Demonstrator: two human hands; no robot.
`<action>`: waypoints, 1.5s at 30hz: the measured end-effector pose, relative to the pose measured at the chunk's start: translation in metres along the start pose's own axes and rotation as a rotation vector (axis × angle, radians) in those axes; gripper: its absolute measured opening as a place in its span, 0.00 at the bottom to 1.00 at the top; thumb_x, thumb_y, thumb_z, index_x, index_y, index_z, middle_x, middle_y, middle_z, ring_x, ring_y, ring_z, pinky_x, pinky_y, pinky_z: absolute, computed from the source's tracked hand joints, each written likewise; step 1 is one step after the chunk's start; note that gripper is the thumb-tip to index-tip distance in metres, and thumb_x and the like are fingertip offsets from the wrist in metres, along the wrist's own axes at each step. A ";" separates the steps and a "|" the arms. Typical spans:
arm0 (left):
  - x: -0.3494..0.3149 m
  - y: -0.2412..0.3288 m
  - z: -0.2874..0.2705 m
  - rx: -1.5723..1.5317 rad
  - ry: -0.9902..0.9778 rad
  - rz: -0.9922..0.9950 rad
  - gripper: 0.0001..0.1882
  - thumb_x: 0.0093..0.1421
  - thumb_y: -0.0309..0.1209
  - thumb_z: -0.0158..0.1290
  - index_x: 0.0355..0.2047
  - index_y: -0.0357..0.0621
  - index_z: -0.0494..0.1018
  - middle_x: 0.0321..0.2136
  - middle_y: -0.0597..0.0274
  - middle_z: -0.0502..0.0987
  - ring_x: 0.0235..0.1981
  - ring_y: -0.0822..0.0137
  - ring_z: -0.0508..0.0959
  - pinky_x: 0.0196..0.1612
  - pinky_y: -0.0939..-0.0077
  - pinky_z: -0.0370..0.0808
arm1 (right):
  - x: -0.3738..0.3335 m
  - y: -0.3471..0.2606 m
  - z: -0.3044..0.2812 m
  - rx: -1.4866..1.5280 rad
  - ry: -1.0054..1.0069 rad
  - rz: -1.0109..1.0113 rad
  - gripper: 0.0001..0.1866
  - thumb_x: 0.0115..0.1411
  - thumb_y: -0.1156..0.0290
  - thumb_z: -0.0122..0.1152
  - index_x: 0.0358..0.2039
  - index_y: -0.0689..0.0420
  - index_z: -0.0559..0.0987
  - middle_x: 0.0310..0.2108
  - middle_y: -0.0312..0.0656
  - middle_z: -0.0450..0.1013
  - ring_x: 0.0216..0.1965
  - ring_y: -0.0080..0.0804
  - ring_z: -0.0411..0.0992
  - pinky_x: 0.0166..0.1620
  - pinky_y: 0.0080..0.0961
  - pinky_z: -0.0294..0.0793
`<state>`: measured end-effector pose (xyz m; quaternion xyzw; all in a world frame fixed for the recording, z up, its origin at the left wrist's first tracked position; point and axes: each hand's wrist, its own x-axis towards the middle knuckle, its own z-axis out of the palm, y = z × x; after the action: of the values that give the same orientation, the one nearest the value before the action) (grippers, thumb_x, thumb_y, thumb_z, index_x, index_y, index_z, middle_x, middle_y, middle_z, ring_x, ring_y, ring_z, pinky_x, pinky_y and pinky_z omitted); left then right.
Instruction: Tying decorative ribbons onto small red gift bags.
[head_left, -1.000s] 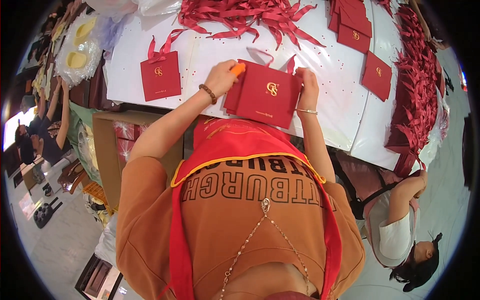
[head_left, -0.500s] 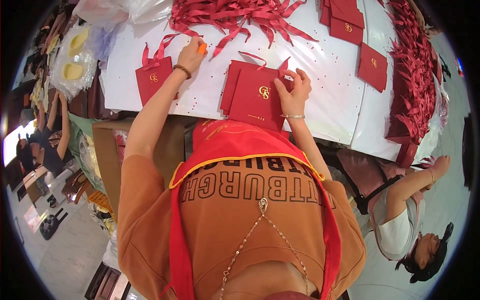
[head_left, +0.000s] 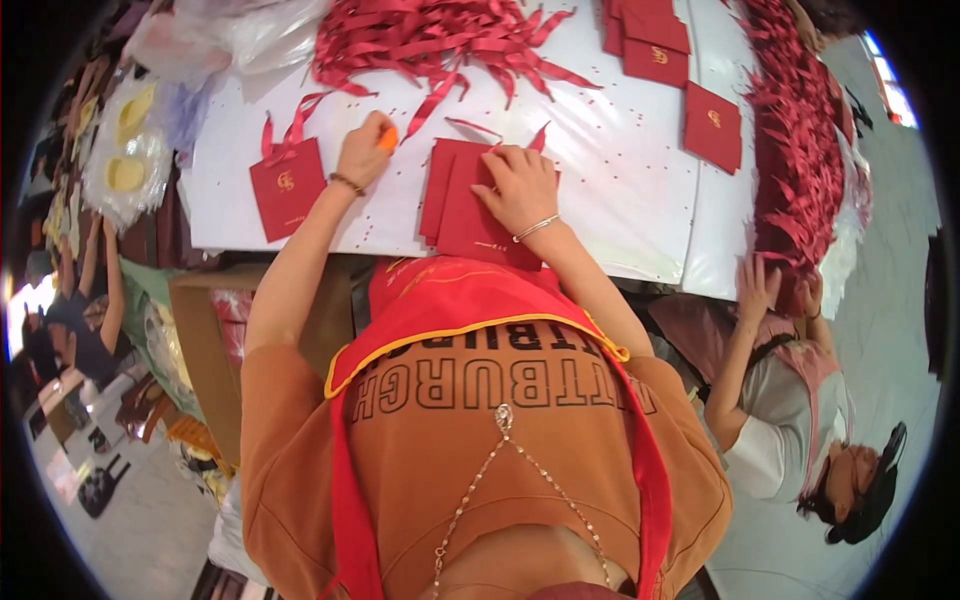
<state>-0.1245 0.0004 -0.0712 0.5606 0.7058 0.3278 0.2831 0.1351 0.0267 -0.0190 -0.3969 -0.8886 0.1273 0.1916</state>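
My left hand [head_left: 362,155] is closed, with a small orange object [head_left: 388,139] showing at its fingertips. What kind it is cannot be made out. On the white table in front of me, two or so flat dark-red paper bags [head_left: 462,222] overlap. Over the upper part of the top bag lies my right hand [head_left: 525,187], palm down, thumb apart from the fingers. Red ribbon ends stick out beyond the bag's top edge. Left of my left forearm is another red bag [head_left: 288,190] with a gold emblem and ribbon handles.
A heap of red ribbons [head_left: 420,45] lies at the far side of the white table [head_left: 610,200]. Stacks of red bags [head_left: 712,127] are to the right, beside a long ribbon row [head_left: 795,150]. At the right edge a co-worker's hands [head_left: 760,290] handle red items. Clear plastic packs [head_left: 125,150] sit left.
My right hand has moved left and down onto the top bag, covering its emblem. My left hand still holds the orange object. The co-worker's hands have come to the table edge.
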 end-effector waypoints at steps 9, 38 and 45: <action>0.002 0.006 0.019 0.573 0.083 0.174 0.12 0.53 0.35 0.50 0.36 0.43 0.67 0.31 0.55 0.70 0.32 0.57 0.72 0.35 0.66 0.70 | 0.006 -0.001 0.004 -0.062 -0.091 0.032 0.21 0.42 0.55 0.62 0.36 0.51 0.74 0.34 0.39 0.67 0.37 0.37 0.65 0.40 0.32 0.62; -0.032 0.115 -0.009 -0.236 -0.253 0.148 0.08 0.55 0.26 0.48 0.35 0.39 0.72 0.29 0.62 0.73 0.28 0.70 0.72 0.32 0.79 0.69 | 0.037 0.021 -0.006 0.641 -0.504 0.349 0.19 0.41 0.66 0.66 0.36 0.58 0.76 0.32 0.46 0.74 0.34 0.36 0.73 0.39 0.27 0.70; -0.035 0.111 0.017 -0.104 -0.243 -0.011 0.10 0.53 0.28 0.51 0.35 0.37 0.72 0.24 0.61 0.74 0.26 0.73 0.72 0.30 0.81 0.68 | 0.035 0.020 -0.012 0.621 -0.495 0.365 0.19 0.45 0.70 0.64 0.38 0.61 0.74 0.30 0.42 0.73 0.32 0.28 0.71 0.37 0.22 0.69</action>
<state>-0.0370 -0.0138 0.0060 0.5769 0.6514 0.2919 0.3971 0.1322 0.0672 -0.0081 -0.4287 -0.7425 0.5115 0.0574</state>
